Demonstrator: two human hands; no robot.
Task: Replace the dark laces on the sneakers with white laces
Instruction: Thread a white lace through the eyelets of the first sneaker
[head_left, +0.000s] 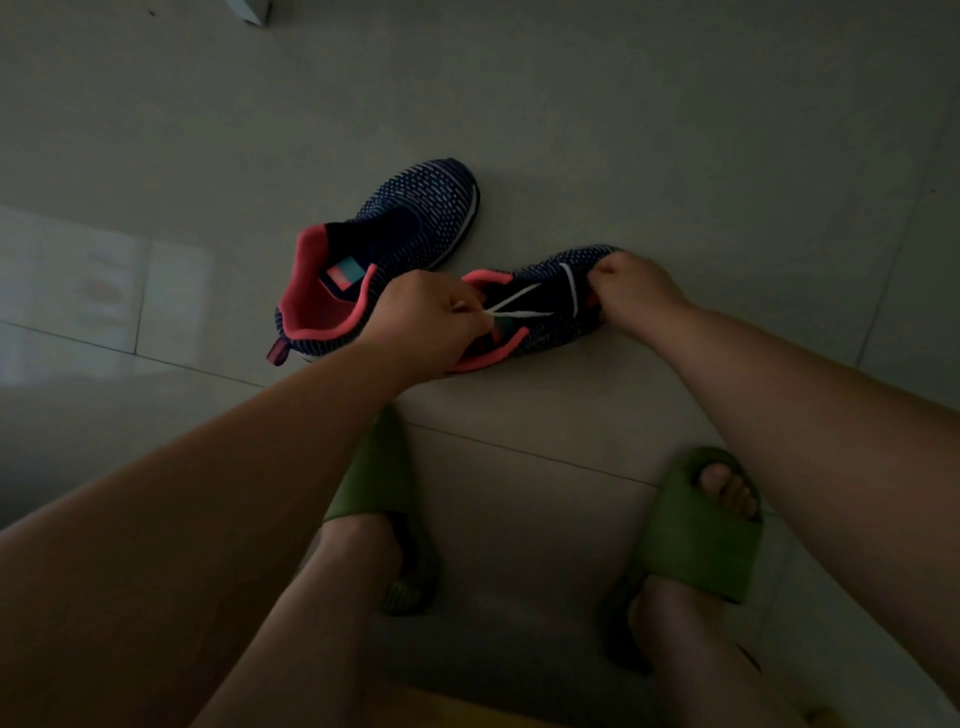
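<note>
A: Where is the shoe being laced?

B: On the tiled floor (571, 104), just ahead of the green slippers (696, 525); the right sneaker (550, 317) lies with its long axis running from the collar near the left hand (426, 322) to the toe under the right hand (636, 296); the second sneaker (384, 254) sits just beside it on the far left, with no lace visible in it

A: And the fingers?

B: The left hand's fingers are curled and pinch the white lace (519, 304) where its two strands meet, close to the collar; the right hand's fingers are curled round the toe end, pressing the shoe down; the fingertips themselves are hidden, so I cannot tell whether they also hold lace

A: Which way does the lace run from the pinch?

B: Away from the left hand toward the toe, fanning into two strands, with one crossbar near the right hand; so I judge the left hand is nearer the free ends and should pull back along the shoe's axis, toward the heel, while the right hand anchors the toe; only the lowest eyelets look threaded, so the job seems early
</note>
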